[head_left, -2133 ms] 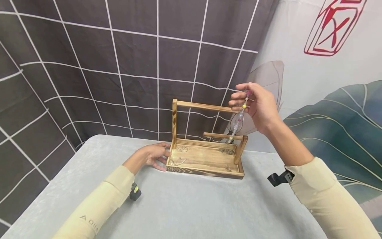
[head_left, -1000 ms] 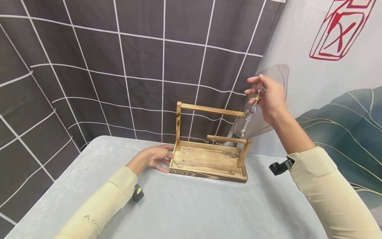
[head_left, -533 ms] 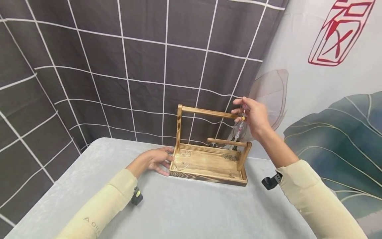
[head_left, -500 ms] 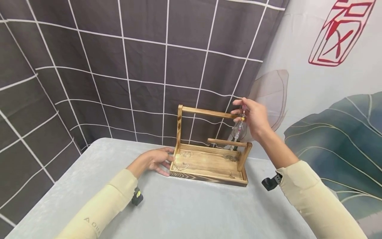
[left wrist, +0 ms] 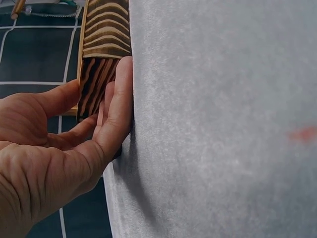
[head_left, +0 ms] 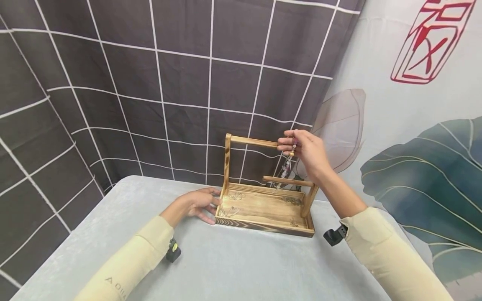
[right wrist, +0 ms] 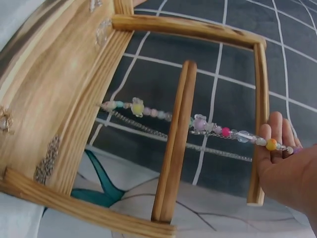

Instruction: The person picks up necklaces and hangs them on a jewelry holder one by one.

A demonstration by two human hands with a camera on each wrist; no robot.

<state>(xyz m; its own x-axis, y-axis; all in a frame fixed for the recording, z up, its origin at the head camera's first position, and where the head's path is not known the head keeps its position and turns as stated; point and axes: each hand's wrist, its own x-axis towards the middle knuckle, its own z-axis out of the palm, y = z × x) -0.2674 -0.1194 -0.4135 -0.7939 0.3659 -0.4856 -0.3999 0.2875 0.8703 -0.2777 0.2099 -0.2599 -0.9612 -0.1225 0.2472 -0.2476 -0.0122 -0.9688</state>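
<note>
My right hand (head_left: 306,151) holds a beaded necklace (right wrist: 200,123) by its upper end, its loop dangling down. Pastel beads, a yellow one, a pink one and a thin silver chain show along it. In the right wrist view the lower bar (right wrist: 173,148) of a wooden jewelry stand (head_left: 263,228) crosses in front of the strand. The hand is close to the free end of the stand's upper bar (head_left: 252,141). At the stand's left end, my left hand (head_left: 199,203) touches the tray with its fingers spread, one lying low along the table.
Inside the tray lie fine silver pieces (head_left: 229,211) at the left, a dark chain (head_left: 291,200) at the back right and a small piece near the front right. A grey cloth covers the table (head_left: 233,267). Behind stands a dark gridded curtain (head_left: 180,75).
The right hand rose with the necklace to the right, then came down and left over the stand, so the necklace now hangs at the lower bar. The left hand stayed at the tray's end.
</note>
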